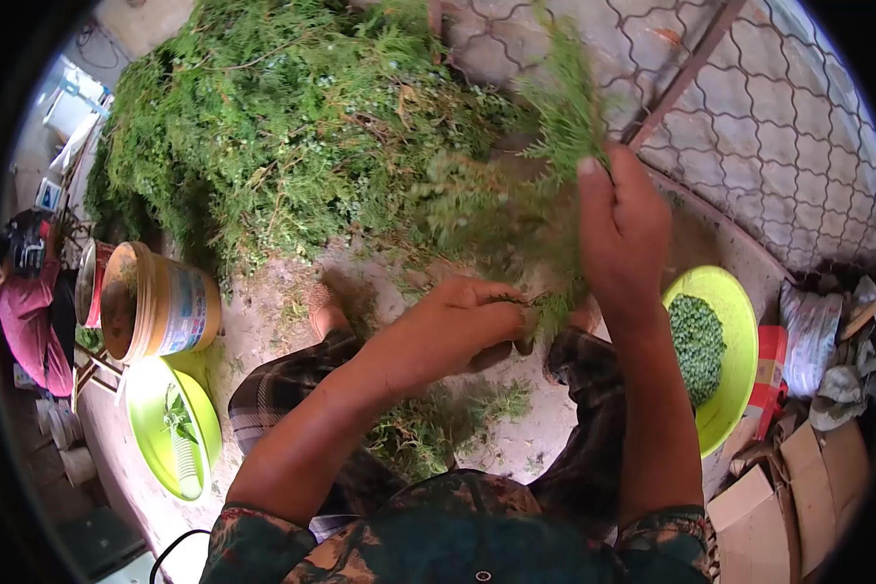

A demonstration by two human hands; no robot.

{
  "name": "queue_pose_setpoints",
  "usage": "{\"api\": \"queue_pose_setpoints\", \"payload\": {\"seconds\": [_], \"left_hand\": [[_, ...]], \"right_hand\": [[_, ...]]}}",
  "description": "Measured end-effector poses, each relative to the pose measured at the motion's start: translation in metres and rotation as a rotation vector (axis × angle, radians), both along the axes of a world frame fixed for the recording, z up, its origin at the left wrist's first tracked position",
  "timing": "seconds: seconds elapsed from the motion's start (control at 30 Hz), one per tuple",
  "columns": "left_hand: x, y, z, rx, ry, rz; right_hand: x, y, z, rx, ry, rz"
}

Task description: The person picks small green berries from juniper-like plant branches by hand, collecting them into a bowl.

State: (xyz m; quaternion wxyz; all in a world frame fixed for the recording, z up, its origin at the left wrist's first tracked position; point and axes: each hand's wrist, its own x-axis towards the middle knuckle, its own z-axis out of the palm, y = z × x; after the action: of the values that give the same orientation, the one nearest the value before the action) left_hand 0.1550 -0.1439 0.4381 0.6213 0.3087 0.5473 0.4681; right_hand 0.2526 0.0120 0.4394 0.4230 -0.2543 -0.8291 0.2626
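My right hand (630, 224) is raised, its thumb and fingers closed round an evergreen sprig (566, 97) whose feathery tip points up. Lower and to the left, my left hand (467, 326) is pinched shut on a thin evergreen twig (551, 308), with a bit of foliage showing past the fingertips. Blurred foliage hangs between the two hands. In front of them rises a big heap of cut evergreen branches (263, 127), dotted with small pale-green cones. Loose clippings (448, 423) lie on the ground between my legs.
At right, a yellow-green basin (740, 365) holds many small green cones (696, 346). Another yellow-green basin (144, 428) and a tan bucket (180, 302) are at left. A wire mesh panel (779, 127) leans behind; cardboard (764, 516) lies lower right. Another person (34, 302) is far left.
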Motion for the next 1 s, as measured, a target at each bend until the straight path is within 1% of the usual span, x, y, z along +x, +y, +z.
{"api": "queue_pose_setpoints", "payload": {"seconds": [0.03, 0.07, 0.1, 0.13, 0.17, 0.2, 0.27, 0.3, 0.33, 0.37, 0.4, 0.43, 0.47, 0.5, 0.57, 0.6, 0.67, 0.7, 0.77, 0.83, 0.87, 0.9, 0.93, 0.97, 1.0], "left_hand": [[0.004, 0.000, 0.001, -0.104, -0.179, -0.013], [0.006, -0.001, 0.002, -0.210, -0.356, -0.022], [0.007, -0.001, 0.000, -0.218, -0.359, -0.032], [0.008, -0.001, -0.002, -0.252, -0.606, -0.024], [0.008, -0.001, -0.004, -0.286, -0.854, -0.012], [0.008, -0.002, -0.004, -0.297, -0.855, -0.018], [0.009, -0.002, -0.001, -0.311, -1.014, -0.003], [0.009, -0.006, -0.001, -0.318, -1.014, -0.009], [0.009, -0.013, 0.000, -0.244, -1.003, -0.093], [0.010, -0.017, 0.000, -0.168, -0.989, -0.181], [0.011, -0.018, 0.002, -0.172, -0.985, -0.192], [0.012, -0.019, 0.004, -0.142, -1.032, -0.152], [0.011, -0.020, 0.006, -0.108, -1.077, -0.107], [0.012, -0.017, 0.010, -0.104, -1.070, -0.106], [0.018, -0.012, 0.015, -0.175, -1.037, 0.267], [0.018, -0.012, 0.012, -0.181, -1.032, 0.266], [0.016, -0.011, 0.000, -0.050, -1.015, 0.420], [0.014, -0.012, -0.006, -0.054, -1.009, 0.411], [0.003, -0.016, -0.015, 0.168, -1.003, 0.656], [-0.023, -0.024, -0.014, 0.372, -0.929, 0.696], [-0.017, -0.024, 0.015, 0.594, -0.588, 0.624], [-0.030, -0.022, 0.020, 0.778, -0.397, 0.697], [-0.023, -0.021, 0.036, 0.899, -0.260, 0.659], [-0.016, -0.019, 0.053, 1.024, -0.109, 0.636], [0.005, -0.010, 0.065, 1.012, -0.125, 0.547]], "right_hand": [[-0.001, 0.001, -0.001, 0.098, -0.003, -0.034], [-0.001, 0.001, -0.002, 0.092, -0.009, -0.047], [-0.002, 0.000, -0.003, 0.141, -0.037, -0.050], [-0.002, 0.000, -0.003, 0.189, -0.064, -0.052], [-0.002, -0.001, -0.003, 0.181, -0.068, -0.061], [-0.002, -0.001, -0.002, 0.176, -0.061, -0.052], [-0.003, 0.008, -0.004, 0.167, -0.054, -0.050], [-0.001, 0.020, -0.008, 0.274, -0.043, -0.123], [0.001, 0.031, -0.010, 0.381, -0.033, -0.197], [0.007, 0.043, -0.007, 0.382, -0.033, -0.208], [0.014, 0.054, -0.001, 0.260, 0.034, -0.244], [0.017, 0.060, 0.003, 0.137, 0.102, -0.272], [0.019, 0.057, 0.006, 0.122, 0.080, -0.287], [0.018, 0.055, 0.005, 0.124, 0.087, -0.285], [0.013, 0.046, -0.001, 0.133, -0.005, -0.232], [0.011, 0.041, -0.003, 0.127, -0.002, -0.237], [0.006, 0.034, -0.004, 0.221, -0.046, -0.216], [0.005, 0.033, -0.004, 0.220, -0.041, -0.226], [0.004, 0.033, -0.008, 0.251, -0.206, -0.236], [0.000, 0.043, -0.034, 0.184, -0.250, -0.072], [-0.003, 0.033, -0.031, 0.205, -0.269, -0.109], [-0.006, 0.023, -0.025, 0.185, -0.347, -0.091], [-0.012, 0.014, -0.031, 0.188, -0.228, -0.104], [-0.016, 0.008, -0.030, 0.177, -0.286, -0.059], [-0.016, 0.001, -0.026, 0.110, -0.338, -0.021]]}}
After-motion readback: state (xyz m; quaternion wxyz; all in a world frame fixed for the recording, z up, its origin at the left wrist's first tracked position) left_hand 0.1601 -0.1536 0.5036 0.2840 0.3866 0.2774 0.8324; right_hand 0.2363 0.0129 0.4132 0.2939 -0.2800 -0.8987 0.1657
